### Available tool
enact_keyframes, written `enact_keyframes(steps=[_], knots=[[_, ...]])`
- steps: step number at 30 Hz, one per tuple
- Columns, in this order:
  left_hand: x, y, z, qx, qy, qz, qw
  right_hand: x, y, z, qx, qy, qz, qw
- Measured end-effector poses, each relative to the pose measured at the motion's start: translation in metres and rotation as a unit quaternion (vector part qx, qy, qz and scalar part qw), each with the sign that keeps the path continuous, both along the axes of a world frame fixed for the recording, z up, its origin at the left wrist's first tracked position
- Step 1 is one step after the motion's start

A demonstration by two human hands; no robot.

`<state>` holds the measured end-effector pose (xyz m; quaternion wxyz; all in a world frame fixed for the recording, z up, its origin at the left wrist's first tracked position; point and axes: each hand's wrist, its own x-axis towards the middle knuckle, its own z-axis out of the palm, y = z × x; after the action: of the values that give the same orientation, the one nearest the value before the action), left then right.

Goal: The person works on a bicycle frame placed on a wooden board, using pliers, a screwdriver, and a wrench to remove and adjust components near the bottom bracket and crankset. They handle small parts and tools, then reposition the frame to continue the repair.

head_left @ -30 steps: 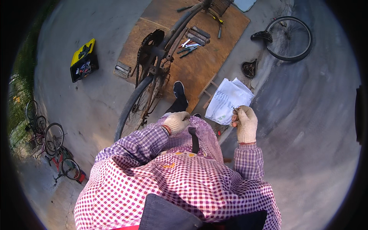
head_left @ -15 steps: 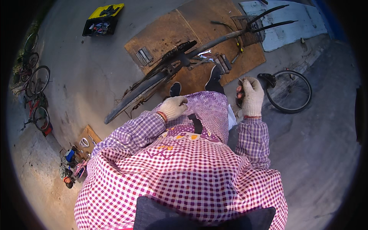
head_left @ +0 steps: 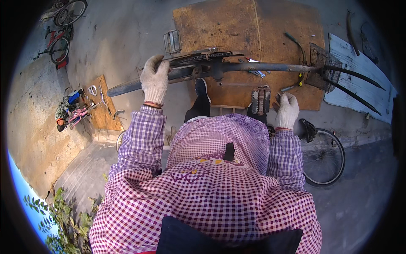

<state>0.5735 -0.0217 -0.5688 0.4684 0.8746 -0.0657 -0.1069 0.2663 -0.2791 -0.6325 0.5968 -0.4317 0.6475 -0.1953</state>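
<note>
An old dark bicycle frame (head_left: 270,67) without wheels lies across in front of me, its bare fork prongs pointing right. My left hand (head_left: 154,82), in a cream knit glove, is curled over the frame's rear part beside the chain guard (head_left: 198,58). My right hand (head_left: 287,110), in a matching glove with bare fingertips, is closed in a pinch just right of the near pedal (head_left: 260,100); what it pinches, if anything, is too small to make out. The other pedal (head_left: 172,41) sticks out on the far side.
Beneath the frame lies a brown wooden board (head_left: 228,25) with wrenches (head_left: 257,73) on it. A wire basket (head_left: 323,65) is by the fork, near a pale blue board (head_left: 355,72). A wheel (head_left: 325,184) and a saddle (head_left: 308,130) lie right; a small board (head_left: 103,114) left.
My left hand has moved from my lap out to the frame's rear part. My right hand remains pinched, now beside the near pedal. The view has turned, and the toolbox is out of sight.
</note>
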Motion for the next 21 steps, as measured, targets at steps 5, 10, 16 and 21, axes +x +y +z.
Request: enact_keyframes(steps=[5,10,16,21], knots=[[0.107,-0.073,0.001,0.273,-0.069,-0.021,0.959,0.012,0.006,-0.002,-0.123,0.085,0.031,0.988],[0.126,-0.090,-0.013,0.199,0.053,-0.124,0.971,0.022,0.021,-0.016,-0.193,0.205,0.080,0.956],[0.108,-0.104,-0.017,0.152,0.031,-0.169,0.973,0.001,0.016,-0.034,-0.239,0.233,0.094,0.938],[0.100,-0.114,-0.010,0.197,-0.031,-0.193,0.961,-0.005,0.011,-0.043,-0.277,0.266,0.087,0.919]])
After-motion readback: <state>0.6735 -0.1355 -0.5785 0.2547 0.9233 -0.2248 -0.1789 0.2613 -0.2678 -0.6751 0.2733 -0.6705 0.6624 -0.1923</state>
